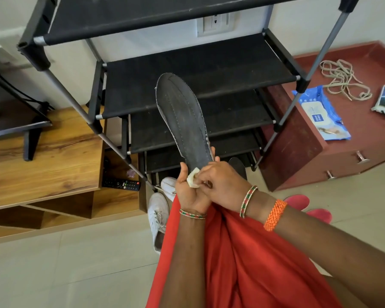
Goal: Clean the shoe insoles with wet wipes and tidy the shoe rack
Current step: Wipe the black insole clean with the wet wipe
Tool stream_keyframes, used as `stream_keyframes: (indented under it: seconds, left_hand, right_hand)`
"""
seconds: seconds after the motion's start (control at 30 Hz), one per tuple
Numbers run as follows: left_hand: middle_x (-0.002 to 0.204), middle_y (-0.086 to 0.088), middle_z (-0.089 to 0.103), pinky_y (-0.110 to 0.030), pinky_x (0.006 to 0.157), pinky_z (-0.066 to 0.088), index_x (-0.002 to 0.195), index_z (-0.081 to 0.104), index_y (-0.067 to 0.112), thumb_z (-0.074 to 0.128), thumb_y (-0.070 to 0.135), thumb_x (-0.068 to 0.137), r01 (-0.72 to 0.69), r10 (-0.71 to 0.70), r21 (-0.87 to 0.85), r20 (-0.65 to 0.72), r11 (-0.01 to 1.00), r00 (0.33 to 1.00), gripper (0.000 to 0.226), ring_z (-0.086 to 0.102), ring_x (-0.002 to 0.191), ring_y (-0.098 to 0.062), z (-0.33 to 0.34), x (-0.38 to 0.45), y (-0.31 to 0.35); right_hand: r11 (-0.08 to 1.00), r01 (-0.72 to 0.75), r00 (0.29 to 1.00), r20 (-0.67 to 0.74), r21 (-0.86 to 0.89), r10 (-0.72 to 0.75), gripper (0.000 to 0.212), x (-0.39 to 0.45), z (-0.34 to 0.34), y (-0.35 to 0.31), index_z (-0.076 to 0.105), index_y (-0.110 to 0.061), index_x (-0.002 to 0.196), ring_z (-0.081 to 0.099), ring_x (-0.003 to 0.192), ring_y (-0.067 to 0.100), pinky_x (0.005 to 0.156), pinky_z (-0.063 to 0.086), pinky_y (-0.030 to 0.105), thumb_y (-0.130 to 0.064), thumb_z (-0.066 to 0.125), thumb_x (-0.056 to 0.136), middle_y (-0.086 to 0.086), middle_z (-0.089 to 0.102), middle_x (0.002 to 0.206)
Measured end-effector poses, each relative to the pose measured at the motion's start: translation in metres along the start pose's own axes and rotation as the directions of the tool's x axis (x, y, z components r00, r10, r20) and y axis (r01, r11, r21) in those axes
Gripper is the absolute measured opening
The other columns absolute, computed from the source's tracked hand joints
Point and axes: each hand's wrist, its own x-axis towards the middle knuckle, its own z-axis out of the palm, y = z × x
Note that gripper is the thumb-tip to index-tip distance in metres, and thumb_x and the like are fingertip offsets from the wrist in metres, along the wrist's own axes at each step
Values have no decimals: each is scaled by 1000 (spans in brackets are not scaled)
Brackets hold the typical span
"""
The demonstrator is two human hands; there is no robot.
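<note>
- Two hands meet at the heel of the dark insole (183, 117): the left hand (191, 194) is cupped from below, thumb on one edge and fingertips showing past the other, so it grips only the heel end while the rest sticks up and away toward the rack.
- The right hand (220, 183) has its fingers curled, pinching a small folded wet wipe (193, 177) against the heel. With so little wipe showing, a hard rub could roll it out of the pinch or leave bare fingers dragging on the dirty surface.
- Held by one end, the insole may bend or twist under wiping pressure; I judge the toe end will stay uncleaned unless the grip moves up, and shifting grip mid-wipe is when it could slip and drop onto the white shoes (158, 216) below.
- The insole's tip is in front of the black shoe rack (187, 70); whether it touches a shelf cannot be told, but a wide stroke could knock it against the frame.
- Fresh wipes sit in the blue pack (322, 114) on the red cabinet (298, 138), well apart to the right; reaching for one means freeing a hand.
- A second insole (238, 166) shows just past the right hand, near enough to be kicked or forgotten.
</note>
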Motion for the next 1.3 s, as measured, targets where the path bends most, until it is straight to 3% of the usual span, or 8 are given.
stream_keyframes:
  seconds: [0.17,0.3,0.5,0.7,0.83,0.9,1.07,1.3]
  left_hand:
    - [113,-9,66,-35,104,37,112,65,5,81,27,66,-27,30,40,-73,999,997,53,59,110,-21,0,1,-1]
    - [99,-11,70,-35,92,49,98,69,3,49,35,86,-61,57,-24,-154,998,986,40,67,95,-23,-3,-1,3]
    - [118,-13,63,-36,115,26,117,61,2,50,35,89,-45,49,25,-208,999,977,44,46,127,-23,0,1,2]
    - [113,-18,65,-37,96,46,116,61,-3,59,30,80,-42,33,-68,-124,997,992,48,65,103,-28,0,-1,6]
    - [125,-15,58,-32,114,27,127,54,1,77,23,73,-57,56,-6,-93,998,994,63,50,123,-24,5,-2,8]
    - [124,-14,60,-33,109,35,125,56,1,71,25,76,-65,63,-14,-95,998,994,56,54,120,-24,4,-1,7]
    - [121,-20,61,-39,103,39,119,60,-4,73,25,77,-20,17,-62,-48,998,999,53,61,110,-30,-2,-1,11]
    - [125,-17,59,-40,104,39,126,55,1,80,25,70,-21,22,50,-31,999,999,66,57,115,-28,3,1,10]
  right_hand:
    - [980,-44,992,-124,-193,20,15,21,-11,9,65,-7,84,54,93,26,67,47,31,3,54,80,9,63,91]
    - [991,-131,991,-30,27,132,16,19,-8,6,72,-20,84,63,87,25,77,53,32,-9,64,76,6,65,95]
    - [963,-131,976,-201,-236,83,20,18,-22,5,70,-18,96,56,94,22,67,42,26,-6,61,82,4,57,95]
    - [998,-67,994,-92,-13,66,19,5,-2,4,73,-20,90,60,91,23,79,51,36,-9,62,78,4,62,93]
    - [979,-15,986,-164,-205,-19,12,12,-9,14,71,-11,78,57,90,23,60,51,29,-1,65,73,2,63,75]
    - [967,17,970,-229,-255,-78,13,9,-9,8,67,-9,67,58,83,23,51,48,25,4,70,64,0,61,64]
    - [987,65,992,-94,-146,-80,12,0,-3,5,68,-9,84,55,91,24,69,51,39,-5,57,82,4,66,81]
    - [966,33,983,-167,-258,-78,12,4,-3,0,62,-5,80,59,80,30,51,46,30,4,56,75,10,64,77]
